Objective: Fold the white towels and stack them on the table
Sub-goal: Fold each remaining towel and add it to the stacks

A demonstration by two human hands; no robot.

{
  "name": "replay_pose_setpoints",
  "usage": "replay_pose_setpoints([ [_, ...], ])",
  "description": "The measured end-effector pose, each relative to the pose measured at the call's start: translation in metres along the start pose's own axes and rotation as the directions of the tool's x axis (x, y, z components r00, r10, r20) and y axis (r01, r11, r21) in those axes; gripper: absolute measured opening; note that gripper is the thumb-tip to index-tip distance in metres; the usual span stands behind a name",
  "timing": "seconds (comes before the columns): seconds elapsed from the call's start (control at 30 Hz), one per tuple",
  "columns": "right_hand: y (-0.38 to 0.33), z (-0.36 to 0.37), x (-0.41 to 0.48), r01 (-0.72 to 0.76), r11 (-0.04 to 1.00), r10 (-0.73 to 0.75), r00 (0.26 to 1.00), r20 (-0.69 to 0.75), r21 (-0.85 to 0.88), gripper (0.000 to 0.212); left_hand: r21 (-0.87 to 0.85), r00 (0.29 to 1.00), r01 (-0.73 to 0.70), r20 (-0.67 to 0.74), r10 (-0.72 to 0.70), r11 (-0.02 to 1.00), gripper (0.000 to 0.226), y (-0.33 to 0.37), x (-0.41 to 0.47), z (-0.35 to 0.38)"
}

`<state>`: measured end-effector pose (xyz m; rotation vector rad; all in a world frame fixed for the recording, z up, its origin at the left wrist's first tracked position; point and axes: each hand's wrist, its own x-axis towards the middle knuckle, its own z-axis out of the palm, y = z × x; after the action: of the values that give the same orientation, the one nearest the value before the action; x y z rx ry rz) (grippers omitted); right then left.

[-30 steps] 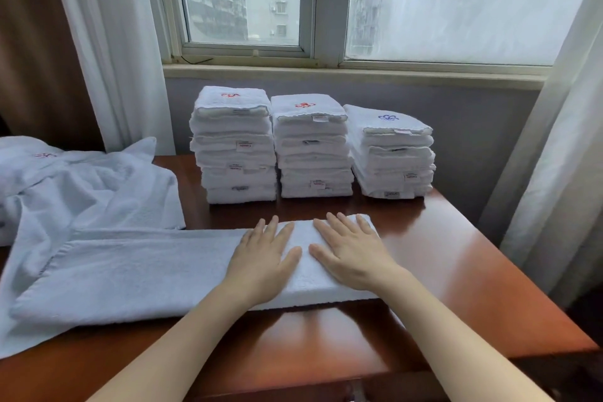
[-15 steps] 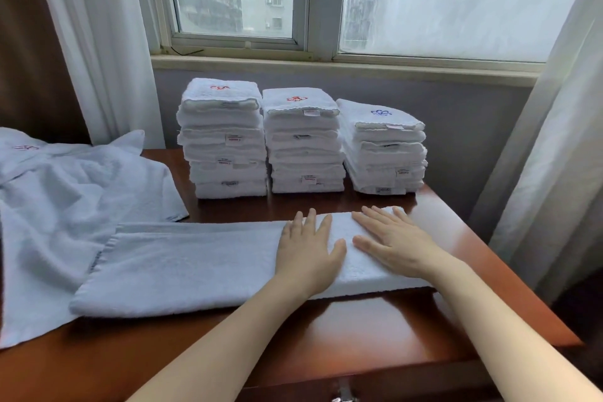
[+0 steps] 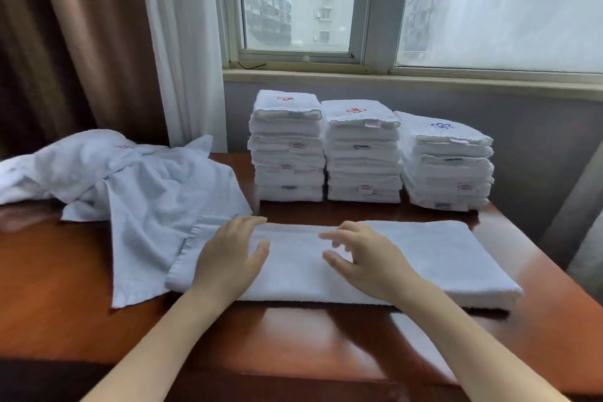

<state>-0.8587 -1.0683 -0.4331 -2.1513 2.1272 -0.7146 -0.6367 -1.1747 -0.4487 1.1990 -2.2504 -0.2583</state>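
Observation:
A long white towel (image 3: pixel 434 254), folded into a strip, lies across the brown table (image 3: pixel 65 297) in front of me. My left hand (image 3: pixel 228 258) rests flat on its left part, fingers together. My right hand (image 3: pixel 365 258) is over the strip's middle with fingers spread and blurred; I cannot tell whether it touches the cloth. Behind the strip stand three stacks of folded white towels: a left stack (image 3: pixel 287 147), a middle stack (image 3: pixel 362 153) and a lower right stack (image 3: pixel 447 163).
A heap of unfolded white towels (image 3: pixel 130 179) covers the table's left side, one edge running under the strip's left end. A window sill and wall rise behind the stacks. Curtains hang at the left and far right. The table's right edge drops off beside the strip.
Both hands have slid left along the strip, from its right end to its left and middle parts. The right hand's fingers have lifted and spread. The view has shifted left.

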Motion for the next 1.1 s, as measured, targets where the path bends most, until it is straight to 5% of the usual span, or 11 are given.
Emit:
replay_pose_setpoints([
  [0.13, -0.040, 0.028, 0.027, 0.048, 0.999, -0.048, 0.998, 0.027, -0.003, 0.035, 0.133, 0.978, 0.207, -0.065, -0.200, 0.969, 0.046, -0.047, -0.015, -0.027],
  [0.3, -0.065, 0.063, 0.042, 0.057, 0.998, -0.056, 0.998, 0.022, -0.010, 0.030, 0.177, 0.931, 0.355, 0.018, -0.363, 0.918, 0.061, -0.070, -0.021, -0.032],
  [0.6, -0.062, 0.080, 0.043, 0.135, 0.987, -0.139, 0.989, -0.041, -0.082, 0.021, -0.200, 0.849, 0.516, 0.254, -0.464, 0.833, 0.090, -0.082, 0.008, -0.049],
  [0.67, -0.062, 0.080, 0.042, 0.137, 0.988, -0.140, 0.989, -0.048, -0.070, 0.023, -0.245, 0.821, 0.558, 0.306, -0.482, 0.793, 0.084, -0.082, 0.013, -0.054],
  [0.8, -0.062, 0.078, 0.041, 0.128, 0.992, -0.128, 0.991, -0.031, -0.021, 0.020, -0.271, 0.848, 0.500, 0.347, -0.401, 0.822, 0.037, -0.074, 0.019, -0.065],
  [0.9, -0.062, 0.076, 0.042, 0.096, 0.995, -0.096, 0.995, -0.009, 0.014, 0.017, -0.377, 0.855, 0.494, 0.377, -0.357, 0.783, 0.039, -0.066, 0.023, -0.071],
  [1.03, -0.060, 0.059, 0.044, -0.061, 0.966, 0.019, 0.986, 0.165, 0.252, 0.042, -0.583, 0.851, 0.522, 0.403, -0.336, 0.622, 0.032, -0.036, 0.033, -0.077],
  [1.1, -0.060, 0.038, 0.044, -0.197, 0.810, 0.058, 0.964, 0.260, 0.553, 0.048, -0.639, 0.860, 0.510, 0.391, -0.327, 0.576, 0.049, -0.014, 0.040, -0.076],
])
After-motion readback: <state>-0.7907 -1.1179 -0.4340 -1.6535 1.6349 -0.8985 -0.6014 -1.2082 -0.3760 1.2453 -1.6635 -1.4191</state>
